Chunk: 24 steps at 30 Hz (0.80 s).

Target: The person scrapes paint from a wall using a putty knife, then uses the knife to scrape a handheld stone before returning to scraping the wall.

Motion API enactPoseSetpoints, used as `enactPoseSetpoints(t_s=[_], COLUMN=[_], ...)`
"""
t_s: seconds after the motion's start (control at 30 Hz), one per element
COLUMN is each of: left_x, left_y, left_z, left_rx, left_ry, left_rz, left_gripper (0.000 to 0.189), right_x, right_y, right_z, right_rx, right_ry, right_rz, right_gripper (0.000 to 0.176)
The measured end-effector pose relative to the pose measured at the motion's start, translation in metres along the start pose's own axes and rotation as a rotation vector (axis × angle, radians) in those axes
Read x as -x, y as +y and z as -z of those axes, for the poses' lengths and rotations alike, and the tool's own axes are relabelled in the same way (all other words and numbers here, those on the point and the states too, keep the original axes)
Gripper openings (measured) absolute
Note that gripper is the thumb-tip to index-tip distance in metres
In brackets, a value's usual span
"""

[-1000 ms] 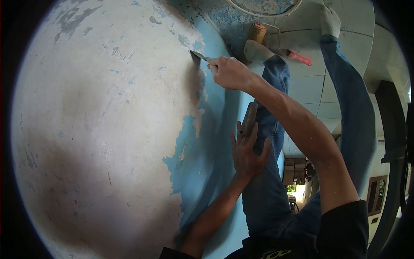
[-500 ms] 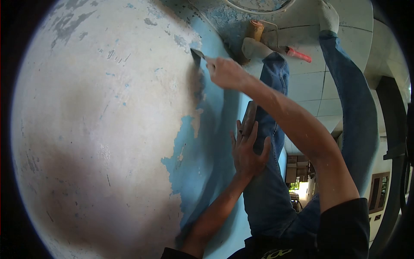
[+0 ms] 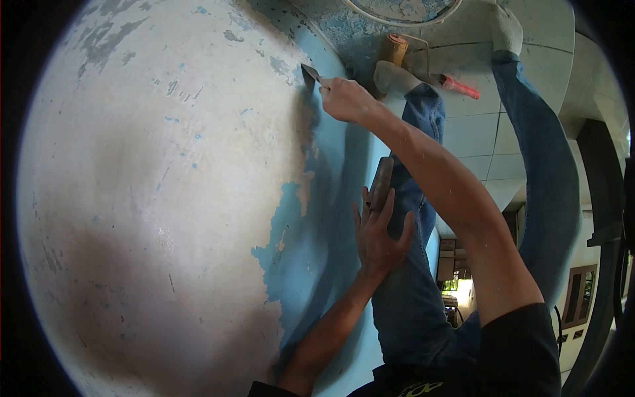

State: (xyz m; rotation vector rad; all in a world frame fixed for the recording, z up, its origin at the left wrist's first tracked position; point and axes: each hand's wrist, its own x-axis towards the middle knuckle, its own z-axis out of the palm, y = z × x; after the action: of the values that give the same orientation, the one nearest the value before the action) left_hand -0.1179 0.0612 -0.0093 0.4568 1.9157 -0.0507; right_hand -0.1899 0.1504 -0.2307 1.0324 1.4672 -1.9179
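Note:
My right hand (image 3: 347,100) is closed around the handle of a scraper (image 3: 309,71). The scraper's dark blade meets the wall (image 3: 198,218) along the ragged border between the pale surface and the light blue paint (image 3: 297,245). Lower down, my left hand (image 3: 383,241) is near the leg in blue jeans (image 3: 407,284), its fingers spread. A dark, worn oblong tool (image 3: 381,182) sticks out from between those fingers; its far end and exact kind cannot be made out.
On the tiled floor (image 3: 469,135) lies a paint roller (image 3: 397,47) with a red handle (image 3: 460,87), beside my foot (image 3: 395,78). A round, paint-flecked container (image 3: 403,10) shows at the top edge. Grey patches (image 3: 109,40) and flakes mark the wall.
My right hand and the scraper have shifted slightly up and to the right along the paint border. The left hand with the dark tool has stayed almost where it was.

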Motion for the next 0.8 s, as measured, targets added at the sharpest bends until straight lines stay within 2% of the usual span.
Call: enactPoseSetpoints(t_s=[0.07,0.13,0.17,0.23,0.37,0.43,0.47,0.53,0.67,0.73,0.8], left_x=[0.002,0.001,-0.004,-0.003,0.002,0.002,0.002,0.001,0.001,0.004,0.004], left_y=[0.0,-0.001,-0.001,0.003,-0.002,-0.002,-0.003,-0.002,0.0,-0.003,-0.005], left_z=[0.0,0.0,0.002,0.004,-0.001,-0.002,-0.002,-0.002,-0.002,-0.004,-0.004], left_rx=[0.002,0.0,0.003,0.019,0.006,0.007,0.007,0.025,0.001,-0.019,-0.022], left_ry=[-0.014,-0.011,-0.005,-0.021,-0.036,-0.045,-0.044,-0.013,-0.018,-0.018,-0.009], left_rz=[0.004,0.003,-0.006,0.013,0.016,0.02,0.014,0.005,0.006,-0.001,-0.007], left_gripper=[0.062,0.062,0.062,0.062,0.063,0.063,0.063,0.062,0.062,0.062,0.062], right_x=[-0.001,0.007,0.023,0.074,0.043,0.028,0.039,0.069,0.058,0.025,0.033], right_y=[0.008,0.024,0.02,0.009,0.01,0.008,0.007,0.006,0.011,0.008,0.005], right_z=[-0.004,-0.007,-0.006,-0.018,-0.018,-0.013,-0.014,-0.02,-0.019,-0.01,-0.006], right_rx=[-0.022,0.126,0.133,-0.075,-0.11,-0.032,-0.031,-0.065,-0.1,-0.01,0.009], right_ry=[-0.047,-0.109,-0.101,-0.027,0.016,-0.023,-0.017,-0.029,0.029,-0.009,-0.051], right_rz=[-0.092,0.044,0.049,0.025,0.013,-0.089,-0.087,0.064,0.082,0.01,0.009], right_gripper=[0.032,0.036,0.036,0.038,0.037,0.037,0.037,0.036,0.034,0.034,0.036])
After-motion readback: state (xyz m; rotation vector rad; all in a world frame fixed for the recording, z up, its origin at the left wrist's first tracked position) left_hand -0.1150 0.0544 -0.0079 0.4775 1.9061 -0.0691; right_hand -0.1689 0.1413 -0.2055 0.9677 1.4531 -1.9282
